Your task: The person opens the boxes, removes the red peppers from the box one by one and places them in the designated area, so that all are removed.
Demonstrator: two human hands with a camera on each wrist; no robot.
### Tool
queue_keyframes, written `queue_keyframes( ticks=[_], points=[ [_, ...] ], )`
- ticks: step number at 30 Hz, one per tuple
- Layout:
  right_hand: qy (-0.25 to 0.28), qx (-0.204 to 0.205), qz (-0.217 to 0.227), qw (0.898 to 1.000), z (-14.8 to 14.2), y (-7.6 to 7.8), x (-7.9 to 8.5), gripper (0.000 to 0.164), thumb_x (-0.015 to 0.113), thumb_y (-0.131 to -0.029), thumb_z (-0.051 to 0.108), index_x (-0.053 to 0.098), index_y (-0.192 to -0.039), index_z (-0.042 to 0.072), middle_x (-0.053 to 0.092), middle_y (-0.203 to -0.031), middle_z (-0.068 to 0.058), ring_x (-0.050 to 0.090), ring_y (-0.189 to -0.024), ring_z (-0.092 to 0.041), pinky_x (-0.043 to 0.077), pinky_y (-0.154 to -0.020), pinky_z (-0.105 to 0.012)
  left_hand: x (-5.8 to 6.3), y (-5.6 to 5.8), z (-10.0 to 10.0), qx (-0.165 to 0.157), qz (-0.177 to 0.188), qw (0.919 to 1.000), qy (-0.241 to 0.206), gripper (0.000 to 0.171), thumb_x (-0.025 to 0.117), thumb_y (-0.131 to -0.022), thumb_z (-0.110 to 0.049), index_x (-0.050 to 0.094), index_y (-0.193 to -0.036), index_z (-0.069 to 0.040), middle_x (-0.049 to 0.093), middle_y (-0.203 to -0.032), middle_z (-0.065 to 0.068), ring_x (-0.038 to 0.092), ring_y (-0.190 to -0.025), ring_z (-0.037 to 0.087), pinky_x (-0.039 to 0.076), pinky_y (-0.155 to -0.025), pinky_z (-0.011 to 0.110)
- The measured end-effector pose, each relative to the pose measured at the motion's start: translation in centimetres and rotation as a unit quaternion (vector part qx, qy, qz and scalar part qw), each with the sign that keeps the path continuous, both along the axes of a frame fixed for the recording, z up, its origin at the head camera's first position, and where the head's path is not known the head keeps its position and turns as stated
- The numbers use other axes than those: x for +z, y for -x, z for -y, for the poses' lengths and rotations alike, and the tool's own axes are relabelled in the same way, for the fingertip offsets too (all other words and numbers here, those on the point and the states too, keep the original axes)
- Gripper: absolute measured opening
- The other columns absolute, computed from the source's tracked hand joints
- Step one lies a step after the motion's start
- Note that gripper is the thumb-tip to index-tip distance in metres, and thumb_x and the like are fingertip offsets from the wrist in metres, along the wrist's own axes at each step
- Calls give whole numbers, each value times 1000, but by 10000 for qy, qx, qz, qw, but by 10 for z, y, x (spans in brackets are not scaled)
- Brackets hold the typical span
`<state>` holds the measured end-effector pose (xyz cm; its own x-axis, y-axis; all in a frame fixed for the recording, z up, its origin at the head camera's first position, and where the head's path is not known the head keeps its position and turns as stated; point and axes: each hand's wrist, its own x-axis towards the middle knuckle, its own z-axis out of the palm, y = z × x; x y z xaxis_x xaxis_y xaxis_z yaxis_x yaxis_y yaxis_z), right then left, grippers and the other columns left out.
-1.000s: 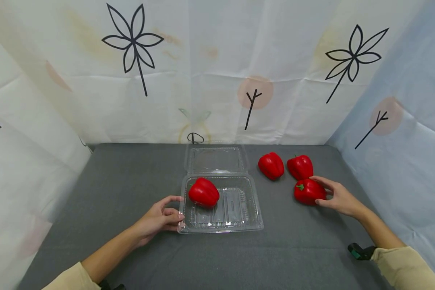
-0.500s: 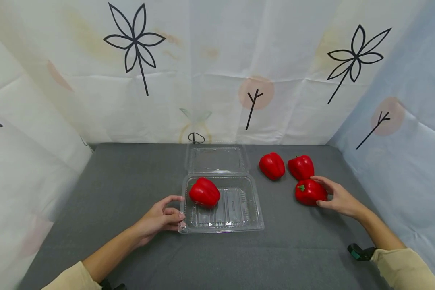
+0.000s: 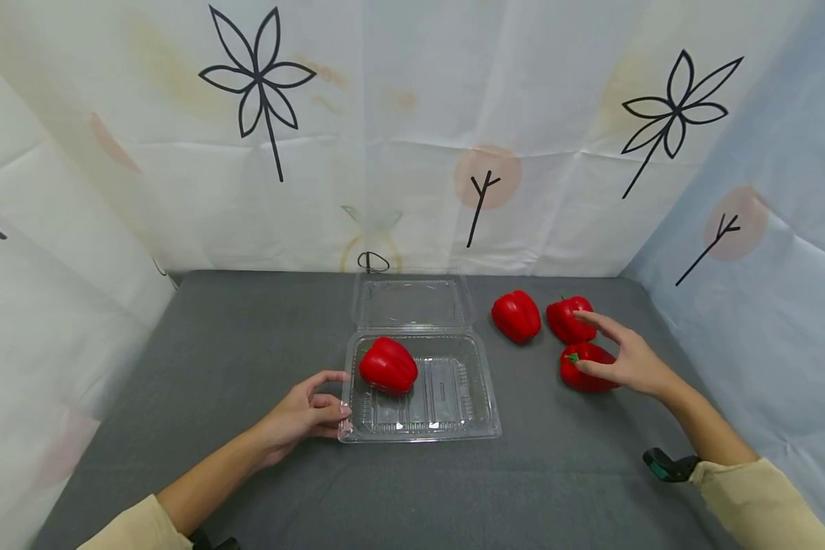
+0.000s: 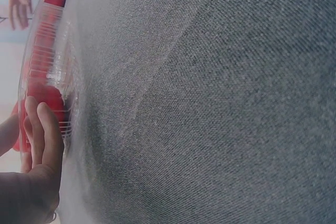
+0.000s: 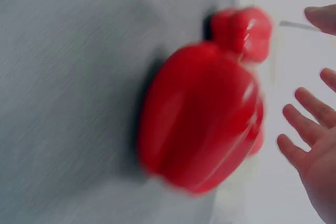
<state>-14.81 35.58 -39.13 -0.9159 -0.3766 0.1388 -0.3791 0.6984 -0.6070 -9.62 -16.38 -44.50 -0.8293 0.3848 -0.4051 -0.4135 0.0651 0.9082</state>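
Note:
In the head view, my left hand point(image 3: 302, 416) holds the left edge of a clear plastic clamshell container point(image 3: 447, 386). Fingers lie along its side wall in the left wrist view. One red bell pepper point(image 3: 388, 367) lies in the left part of the base. Over to the right, my right hand point(image 3: 629, 363) hovers with thumb and fingers spread, holding nothing. Beneath it lies a red bell pepper point(image 3: 587, 368), large in the right wrist view, its green stem partly behind the thumb. Just behind that lies another red bell pepper point(image 3: 569, 319), partly covered by my fingers.
A further red bell pepper point(image 3: 516, 316) lies between the container and the pair at the right. The container's lid point(image 3: 412, 302) is folded back toward the rear. A grey cloth point(image 3: 261, 313) covers the table; printed curtains point(image 3: 412, 114) stand behind and at both sides.
My right hand has let go of the front right bell pepper and risen above it, slightly left. The pepper stays in place. My left hand and the container have not moved.

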Motion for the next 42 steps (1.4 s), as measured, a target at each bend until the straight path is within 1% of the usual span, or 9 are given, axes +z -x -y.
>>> queue_keyframes(
  ticks=[2, 5, 9, 14, 18, 21, 28, 32, 42],
  points=[
    [142, -14, -15, 9999, 11, 3, 6, 78, 79, -82, 15, 40, -150, 9, 41, -150, -21, 39, -132, -42, 36, -97, -72, 0, 0, 0, 12, 33, 10000, 47, 65, 72, -92, -11, 36, -145, -5, 68, -92, 10, 67, -79, 21, 59, -80, 40],
    [184, 32, -84, 9998, 29, 10, 12, 85, 81, -82, 19, 35, -154, 14, 37, -155, -16, 35, -137, -42, 33, -98, -74, 0, 0, 0, 7, 45, 10000, 83, 65, 72, -92, -11, 36, -145, -6, 68, -93, 10, 67, -80, 21, 59, -80, 40],
    [151, 286, -152, 9994, 56, 18, 16, 96, 83, -81, 22, 26, -158, 20, 27, -161, -9, 29, -143, -37, 31, -102, -73, 0, 0, 1, -9, 36, 10000, 58, 66, 73, -91, -12, 36, -146, -6, 68, -93, 10, 67, -80, 21, 59, -80, 41],
    [99, 686, -16, 9976, 92, 28, 16, 101, 82, -81, 31, 19, -159, 29, 18, -165, -2, 23, -148, -31, 31, -106, -69, 1, 0, 1, -26, 24, 10000, 25, 67, 72, -92, -12, 34, -147, -5, 67, -94, 10, 66, -81, 21, 59, -81, 41],
    [63, 1109, 97, 9938, 117, 36, 12, 103, 82, -81, 36, 15, -160, 30, 13, -166, 1, 19, -150, -27, 29, -110, -66, 2, 0, 1, -15, 23, 10000, 38, 67, 72, -92, -12, 34, -147, -5, 67, -94, 10, 66, -81, 21, 59, -80, 40],
    [88, 1376, 169, 9903, 134, 40, 8, 105, 82, -80, 38, 16, -160, 25, 13, -166, 1, 18, -150, -26, 29, -111, -64, 2, 0, -1, 3, 37, 10000, 80, 66, 70, -93, -10, 34, -148, -6, 68, -95, 11, 66, -81, 21, 59, -80, 40],
    [26, 1898, 584, 9801, 170, 40, -2, 106, 81, -80, 43, 14, -160, 30, 15, -165, 5, 19, -150, -20, 32, -112, -58, 3, 0, 0, 13, 66, 9999, 96, 65, 71, -93, -11, 35, -147, -6, 68, -95, 11, 67, -81, 21, 59, -81, 40],
    [-89, 2254, 704, 9717, 188, 38, -5, 107, 82, -80, 44, 13, -160, 28, 16, -165, 5, 22, -149, -20, 30, -113, -57, 3, 0, 0, 19, 57, 10000, 55, 66, 71, -92, -11, 35, -147, -6, 68, -94, 11, 67, -80, 21, 59, -80, 40],
    [-212, 2600, 956, 9606, 215, 32, -12, 104, 82, -80, 44, 17, -160, 26, 22, -164, 4, 24, -148, -19, 30, -114, -53, 3, -1, 0, -39, 33, 10000, 2, 68, 71, -93, -11, 32, -148, -5, 68, -95, 11, 66, -81, 21, 59, -81, 40]
  ],
)
